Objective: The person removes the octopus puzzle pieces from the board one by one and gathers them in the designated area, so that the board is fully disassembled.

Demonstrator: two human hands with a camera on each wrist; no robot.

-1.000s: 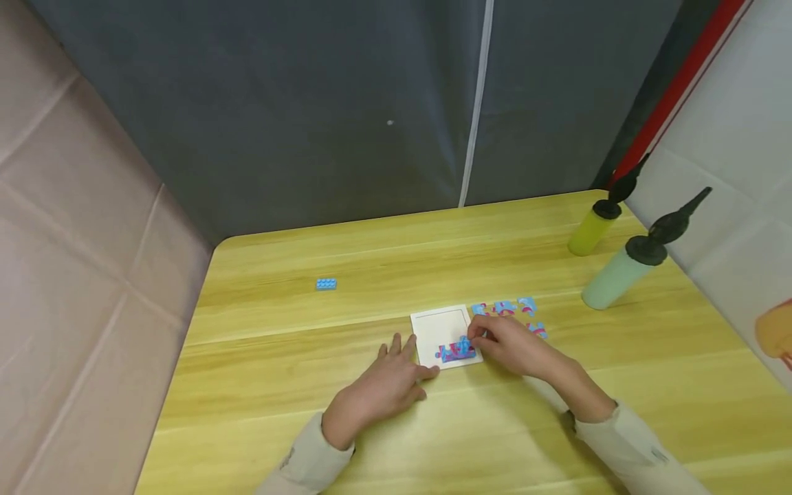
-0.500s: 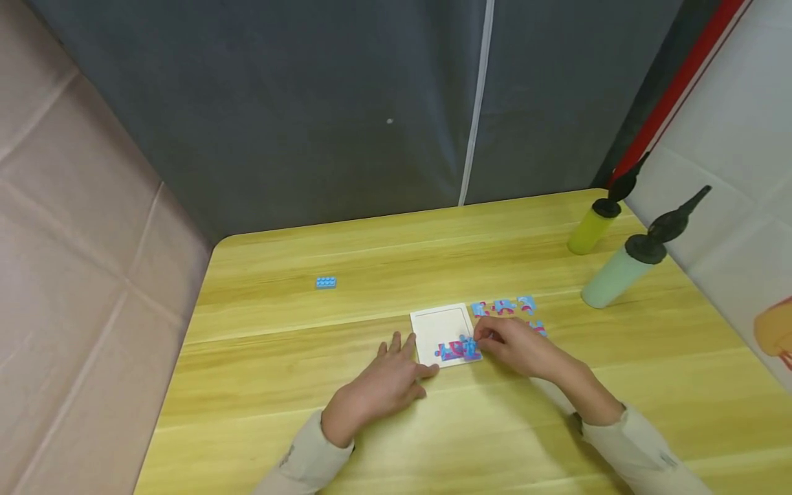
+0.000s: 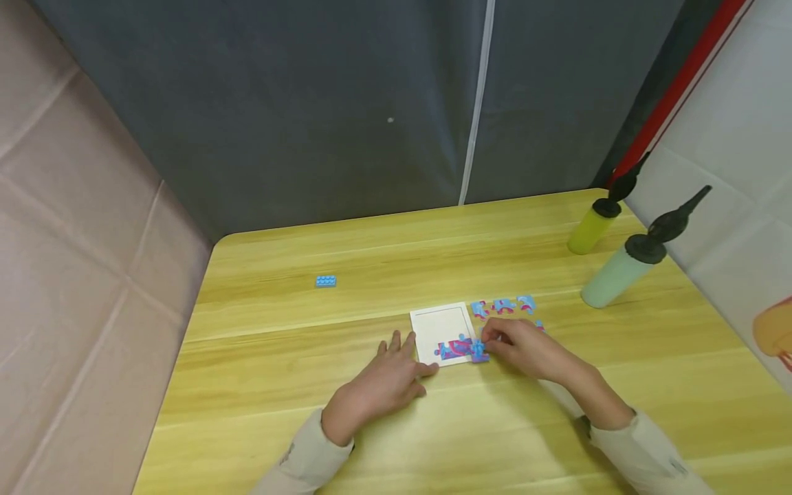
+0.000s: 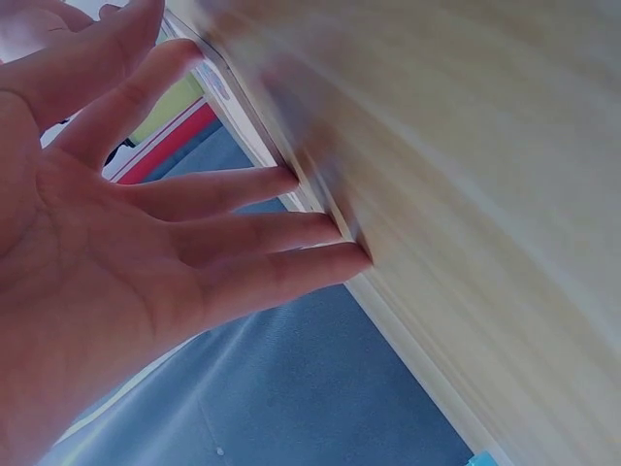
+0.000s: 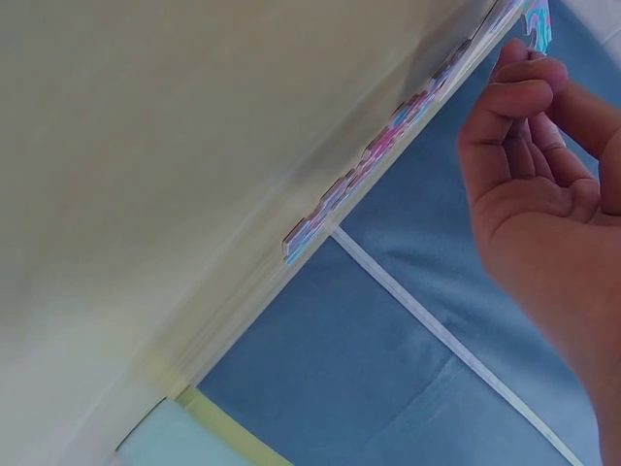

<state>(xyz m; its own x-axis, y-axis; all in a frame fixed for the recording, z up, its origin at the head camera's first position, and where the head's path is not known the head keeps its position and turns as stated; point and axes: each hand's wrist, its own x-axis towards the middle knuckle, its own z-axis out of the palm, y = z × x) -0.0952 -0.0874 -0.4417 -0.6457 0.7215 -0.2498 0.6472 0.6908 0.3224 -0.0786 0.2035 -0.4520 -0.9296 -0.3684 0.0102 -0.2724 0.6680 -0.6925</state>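
Right hand (image 3: 526,349) fingers pinch puzzle piece (image 3: 479,353) — left hand (image 3: 386,380) flat.

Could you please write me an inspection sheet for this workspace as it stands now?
Surface: yellow wooden table, bare around the work.
Job's things: white tray with joined pieces along its near edge; one piece at the tray's near right corner; loose pieces right of the tray.
Clutter: blue brick far left; yellow pump and green pump at the right edge.
Grippers: left hand flat, fingers at the tray's left edge; right hand pinches the corner piece.
Cables: nothing seen.
Surroundings: grey curtain behind, beige panel left.
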